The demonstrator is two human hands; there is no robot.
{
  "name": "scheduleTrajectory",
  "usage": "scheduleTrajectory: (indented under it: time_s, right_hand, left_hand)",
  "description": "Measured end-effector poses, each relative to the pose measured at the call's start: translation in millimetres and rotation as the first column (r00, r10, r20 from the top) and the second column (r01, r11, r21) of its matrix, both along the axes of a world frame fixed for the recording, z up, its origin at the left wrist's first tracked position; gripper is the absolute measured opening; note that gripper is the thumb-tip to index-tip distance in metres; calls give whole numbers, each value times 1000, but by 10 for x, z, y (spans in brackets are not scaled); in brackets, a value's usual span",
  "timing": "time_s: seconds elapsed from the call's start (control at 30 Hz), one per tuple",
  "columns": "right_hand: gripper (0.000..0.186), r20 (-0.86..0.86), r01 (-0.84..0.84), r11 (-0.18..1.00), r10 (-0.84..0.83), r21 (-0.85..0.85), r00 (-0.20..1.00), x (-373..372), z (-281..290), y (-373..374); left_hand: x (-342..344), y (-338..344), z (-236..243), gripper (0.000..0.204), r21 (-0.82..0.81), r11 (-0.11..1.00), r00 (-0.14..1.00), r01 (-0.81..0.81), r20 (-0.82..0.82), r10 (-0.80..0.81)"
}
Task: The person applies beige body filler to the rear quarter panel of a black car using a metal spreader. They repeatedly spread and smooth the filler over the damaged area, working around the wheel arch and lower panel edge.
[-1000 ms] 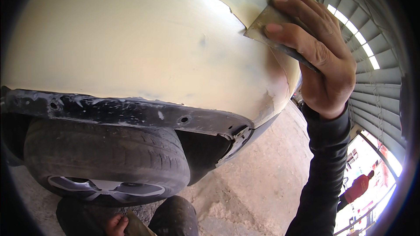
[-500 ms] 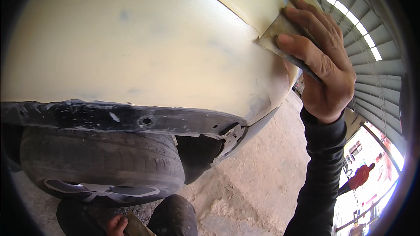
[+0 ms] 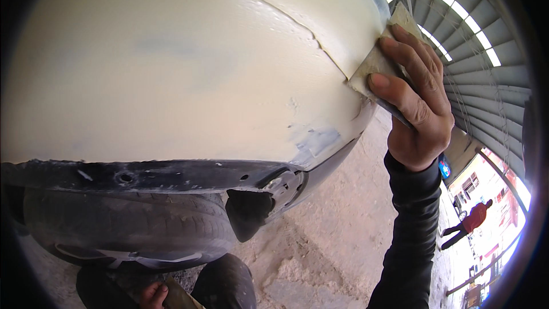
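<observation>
My right hand grips a thin, putty-smeared spreader with its fingers, the corner of the blade against a car body panel coated in cream filler. A thin raised ridge of filler runs across the panel to that corner, and bluish-grey patches show lower right. Below the panel is a black strip with holes, over the tyre. At the bottom, partly cut off, my left hand holds a flat olive-coloured piece between my dark-clothed knees.
Dusty concrete floor lies beside the wheel. At the right rise a corrugated roof with light strips and a bright opening, where a person in a red top stands in the distance.
The car panel, strip and tyre sit lower in the picture. My right hand and spreader have also come lower, still at the panel. My left hand has stayed put.
</observation>
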State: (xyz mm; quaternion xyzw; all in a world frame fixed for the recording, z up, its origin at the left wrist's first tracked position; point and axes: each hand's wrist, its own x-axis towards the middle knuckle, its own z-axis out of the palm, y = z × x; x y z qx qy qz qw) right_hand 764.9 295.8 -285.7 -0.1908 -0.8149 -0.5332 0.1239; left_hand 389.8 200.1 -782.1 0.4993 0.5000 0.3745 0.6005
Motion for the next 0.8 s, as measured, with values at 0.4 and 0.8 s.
scheduleTrajectory:
  time_s: [0.4, 0.8]
  right_hand:
    - [30, -141, -10, 1000, 10, 3, 990, 468, -324, 2]
    - [32, -333, -34, 998, 51, 55, 941, 903, -773, 81]
  left_hand:
    - [136, 19, -153, 44, -72, 997, 997, 3, 84, 3]
    - [128, 16, -97, 42, -91, 993, 997, 70, -38, -74]
